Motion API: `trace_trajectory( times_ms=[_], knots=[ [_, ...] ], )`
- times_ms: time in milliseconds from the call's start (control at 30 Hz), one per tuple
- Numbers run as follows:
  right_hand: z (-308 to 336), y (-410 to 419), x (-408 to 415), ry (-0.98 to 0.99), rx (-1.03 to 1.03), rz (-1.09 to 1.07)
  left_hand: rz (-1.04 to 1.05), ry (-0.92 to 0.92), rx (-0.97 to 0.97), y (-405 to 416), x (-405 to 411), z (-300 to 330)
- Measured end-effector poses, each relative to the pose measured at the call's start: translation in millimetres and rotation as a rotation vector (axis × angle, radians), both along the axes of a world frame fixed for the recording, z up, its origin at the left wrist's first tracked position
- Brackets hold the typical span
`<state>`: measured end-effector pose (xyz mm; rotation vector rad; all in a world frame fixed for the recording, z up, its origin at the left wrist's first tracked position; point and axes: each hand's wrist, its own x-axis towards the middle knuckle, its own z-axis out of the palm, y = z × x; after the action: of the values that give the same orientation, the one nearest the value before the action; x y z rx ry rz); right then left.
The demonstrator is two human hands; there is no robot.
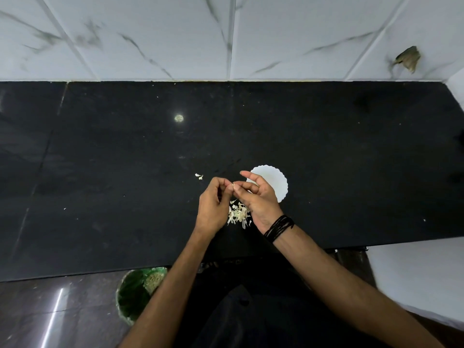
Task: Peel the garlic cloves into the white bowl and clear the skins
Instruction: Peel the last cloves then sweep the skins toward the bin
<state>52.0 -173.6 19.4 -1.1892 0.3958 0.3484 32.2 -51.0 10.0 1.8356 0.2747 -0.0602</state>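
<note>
**Garlic clove held over a black table**

A garlic clove (233, 186) is pinched between the left hand (213, 206) and the right hand (256, 200), fingers curled on it. Below them lies a pile of skins (238, 215). The white bowl (275, 182) sits just behind the right hand. The black table (100, 159) meets a white tiled wall (175, 33). A green bin (136, 293) stands on the floor.

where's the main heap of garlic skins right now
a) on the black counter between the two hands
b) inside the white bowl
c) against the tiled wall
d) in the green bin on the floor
a: the heap of skins lies on the black counter, between the left hand and right hand, beside the white bowl.
</note>
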Motion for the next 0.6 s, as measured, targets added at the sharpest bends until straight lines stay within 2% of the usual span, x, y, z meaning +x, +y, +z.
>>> trace_trajectory(
  times_ms=[233,433,600],
  knots=[
    [-2,-1,-2,0.002,-0.056,-0.008,0.108,0.057,0.044,2,-1,-5],
    [-4,-8,-2,-0.076,-0.152,0.006,0.181,0.106,-0.238,5,-2,-2],
    [-6,-16,0,-0.173,-0.365,0.043,0.21,0.151,-0.284,7,-3,-7]
  ],
)
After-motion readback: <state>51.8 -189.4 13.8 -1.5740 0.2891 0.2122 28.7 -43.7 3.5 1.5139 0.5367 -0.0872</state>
